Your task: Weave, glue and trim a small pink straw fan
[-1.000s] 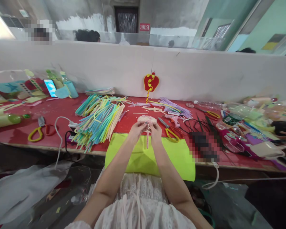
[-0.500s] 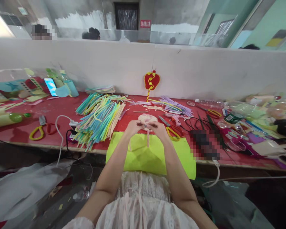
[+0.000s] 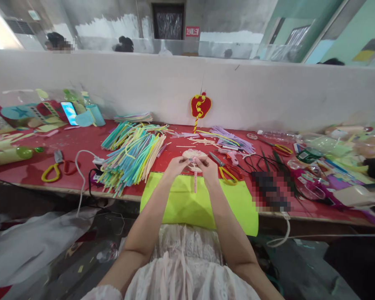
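My left hand point(image 3: 177, 166) and my right hand point(image 3: 209, 168) meet above the front of the table, thumbs and fingertips pinched. Between them is a small piece of pink pipe cleaner point(image 3: 193, 160), its exact shape too small to make out. Right under and behind my fingertips lies a pale pink, round fan-shaped piece point(image 3: 194, 153), partly hidden by my hands. Its pink twisted handle point(image 3: 195, 183) points toward me over a lime-green sheet point(image 3: 178, 208) at the table edge.
A thick bundle of pastel pipe cleaners point(image 3: 134, 154) lies left; purple ones point(image 3: 234, 137) lie behind right. Yellow-and-red-handled pliers point(image 3: 226, 173) and a pink glue gun point(image 3: 231, 156) are by my right hand. A red fan point(image 3: 201, 106) leans against the white partition point(image 3: 128, 87). More pliers point(image 3: 54, 166) lie left.
My hands turned inward over the pink piece half a second ago, then came apart slightly, showing the fingertips again. The pink strand that hung by my left wrist no longer shows.
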{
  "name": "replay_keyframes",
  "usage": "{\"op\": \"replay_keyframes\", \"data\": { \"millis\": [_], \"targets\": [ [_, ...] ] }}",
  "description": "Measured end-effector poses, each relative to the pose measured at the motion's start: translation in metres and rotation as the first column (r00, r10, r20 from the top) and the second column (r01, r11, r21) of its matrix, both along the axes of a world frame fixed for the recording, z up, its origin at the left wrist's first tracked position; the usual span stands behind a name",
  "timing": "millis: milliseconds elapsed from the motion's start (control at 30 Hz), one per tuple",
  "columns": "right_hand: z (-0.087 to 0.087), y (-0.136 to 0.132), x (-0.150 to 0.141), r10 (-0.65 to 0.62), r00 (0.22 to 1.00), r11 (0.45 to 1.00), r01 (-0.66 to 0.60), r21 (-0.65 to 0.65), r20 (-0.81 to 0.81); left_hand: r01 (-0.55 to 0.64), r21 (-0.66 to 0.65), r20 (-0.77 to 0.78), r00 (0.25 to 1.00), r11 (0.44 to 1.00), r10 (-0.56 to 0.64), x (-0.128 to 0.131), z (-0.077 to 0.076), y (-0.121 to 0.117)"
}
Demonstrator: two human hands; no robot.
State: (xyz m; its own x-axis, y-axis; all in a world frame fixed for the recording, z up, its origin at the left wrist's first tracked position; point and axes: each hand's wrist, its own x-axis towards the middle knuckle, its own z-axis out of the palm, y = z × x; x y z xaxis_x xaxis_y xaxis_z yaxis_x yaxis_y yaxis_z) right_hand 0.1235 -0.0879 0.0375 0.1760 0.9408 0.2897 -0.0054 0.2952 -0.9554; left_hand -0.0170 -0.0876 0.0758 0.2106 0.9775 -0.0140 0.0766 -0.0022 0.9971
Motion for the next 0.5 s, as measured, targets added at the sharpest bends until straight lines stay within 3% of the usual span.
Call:
{"op": "replay_keyframes", "data": {
  "millis": [167,300,500],
  "targets": [
    [-0.004,0.000,-0.003,0.003,0.996,0.999,-0.008,-0.048,-0.088,-0.003,-0.004,0.043,0.999,1.000,0.003,0.003,-0.005,0.006],
    [-0.003,0.000,0.006,0.065,0.996,0.991,-0.071,-0.110,-0.062,-0.065,0.120,-0.073,0.995,0.991,0.074,0.005,-0.008,0.007],
    [-0.003,0.002,0.015,0.176,0.984,0.970,-0.170,-0.174,0.023,-0.050,0.224,-0.197,0.976,0.973,0.096,0.003,-0.008,0.003]
  ]
}}
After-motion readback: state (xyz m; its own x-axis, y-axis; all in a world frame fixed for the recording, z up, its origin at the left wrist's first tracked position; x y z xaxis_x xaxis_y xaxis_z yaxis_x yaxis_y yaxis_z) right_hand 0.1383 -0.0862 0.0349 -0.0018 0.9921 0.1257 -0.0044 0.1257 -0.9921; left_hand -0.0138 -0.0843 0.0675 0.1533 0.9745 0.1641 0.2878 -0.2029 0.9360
